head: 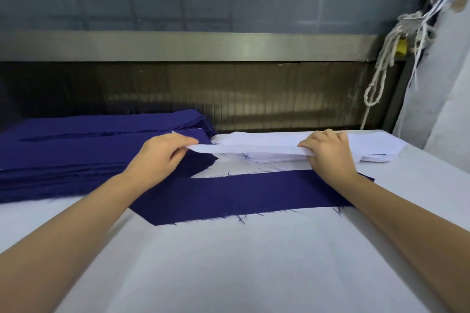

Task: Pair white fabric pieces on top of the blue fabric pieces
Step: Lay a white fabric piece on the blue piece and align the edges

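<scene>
Pinched at either end by left hand (162, 157) and right hand (328, 154) — long white fabric strip (249, 149), lifted just above the pile of white fabric pieces (371, 146). Flat on the pale table (229, 267) — long dark-blue fabric strip (241, 194). Stack of dark-blue pieces (76, 157) at left.

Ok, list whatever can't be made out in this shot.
All head view.
- Blue fabric stack: left part cut off by the frame edge; layer count too fine.
- White fabric stack: partly hidden behind the held white fabric piece and the right hand.
- Blue fabric piece: parts covered by both forearms.
- Left hand: grip's lower fingers hidden under that piece.
</scene>
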A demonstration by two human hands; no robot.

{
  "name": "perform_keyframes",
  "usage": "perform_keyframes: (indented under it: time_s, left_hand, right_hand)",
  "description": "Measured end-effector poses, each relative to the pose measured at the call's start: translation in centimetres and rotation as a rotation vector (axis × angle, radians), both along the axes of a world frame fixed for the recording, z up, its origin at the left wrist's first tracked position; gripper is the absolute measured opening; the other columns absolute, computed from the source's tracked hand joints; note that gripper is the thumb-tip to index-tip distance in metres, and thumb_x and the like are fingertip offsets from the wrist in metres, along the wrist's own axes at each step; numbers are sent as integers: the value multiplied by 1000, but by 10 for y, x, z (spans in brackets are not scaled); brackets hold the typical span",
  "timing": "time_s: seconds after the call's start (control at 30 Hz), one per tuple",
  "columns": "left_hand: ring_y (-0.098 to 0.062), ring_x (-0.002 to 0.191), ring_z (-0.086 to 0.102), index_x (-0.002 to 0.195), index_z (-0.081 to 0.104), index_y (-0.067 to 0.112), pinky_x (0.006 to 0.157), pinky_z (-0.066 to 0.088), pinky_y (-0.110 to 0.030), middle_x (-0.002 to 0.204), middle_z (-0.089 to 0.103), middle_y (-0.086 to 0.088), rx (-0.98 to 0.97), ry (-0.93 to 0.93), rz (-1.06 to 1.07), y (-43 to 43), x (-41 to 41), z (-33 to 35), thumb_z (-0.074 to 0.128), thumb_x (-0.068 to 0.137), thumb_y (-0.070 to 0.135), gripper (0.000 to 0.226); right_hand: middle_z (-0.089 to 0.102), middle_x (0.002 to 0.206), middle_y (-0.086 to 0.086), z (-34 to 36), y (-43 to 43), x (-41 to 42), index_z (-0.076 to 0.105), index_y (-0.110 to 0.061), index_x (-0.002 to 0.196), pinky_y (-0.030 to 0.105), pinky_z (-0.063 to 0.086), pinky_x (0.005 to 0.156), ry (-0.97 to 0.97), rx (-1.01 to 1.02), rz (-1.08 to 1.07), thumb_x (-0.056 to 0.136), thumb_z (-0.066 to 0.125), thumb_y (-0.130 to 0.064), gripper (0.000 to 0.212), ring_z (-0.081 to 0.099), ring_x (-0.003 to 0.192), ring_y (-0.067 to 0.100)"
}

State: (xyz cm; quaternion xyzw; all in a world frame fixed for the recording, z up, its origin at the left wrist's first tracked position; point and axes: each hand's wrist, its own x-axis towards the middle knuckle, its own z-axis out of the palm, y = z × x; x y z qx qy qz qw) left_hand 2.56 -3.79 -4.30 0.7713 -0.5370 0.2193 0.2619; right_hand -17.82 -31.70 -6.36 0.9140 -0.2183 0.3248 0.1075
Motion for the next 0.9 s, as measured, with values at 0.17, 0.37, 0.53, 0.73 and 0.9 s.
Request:
perform_keyframes:
  time_s: [0.17, 0.37, 0.53, 0.73, 0.9]
  left_hand:
    - [-22, 95, 67, 103, 72, 7, 83, 42, -18, 102, 71, -3, 117, -105, -58, 33, -6, -10, 65, 81, -9, 28]
    - [-13, 93, 61, 98, 73, 6, 89, 35, -10, 101, 69, -4, 163, -138, -100, 63, -4, -22, 67, 76, -14, 30]
    - [-17, 92, 60, 97, 74, 7, 84, 40, -21, 101, 69, -4, 181, -131, -101, 71, -5, -26, 68, 74, -16, 33]
    - [-22, 91, 63, 96, 75, 8, 85, 44, -26, 99, 70, -3, 190, -120, -92, 76, -9, -25, 66, 74, -15, 33]
    - [-21, 93, 63, 96, 75, 10, 85, 45, -26, 100, 69, 0, 181, -130, -83, 74, -10, -27, 66, 75, -13, 32]
  right_hand:
    - [66, 72, 8, -2, 10, -22, 74, -8, 76, 39, 41, 64, -82, -182, 248, 46, 71, 22, 43, 61, 64, 32]
    - [67, 73, 9, -8, 10, -44, 75, -5, 77, 41, 44, 59, -1, -119, 352, 46, 69, 24, 43, 62, 64, 36]
    - [69, 88, 10, -7, -1, -55, 75, -5, 89, 39, 44, 74, 83, 150, 358, 61, 58, 22, 43, 60, 80, 36]
    - [67, 99, 2, -5, -3, -59, 74, -12, 97, 27, 43, 87, 200, 309, 347, 73, 51, 15, 43, 59, 96, 22]
    - [65, 99, 0, -1, -9, -67, 73, -15, 99, 29, 44, 85, 245, 324, 271, 76, 54, 9, 38, 57, 94, 19]
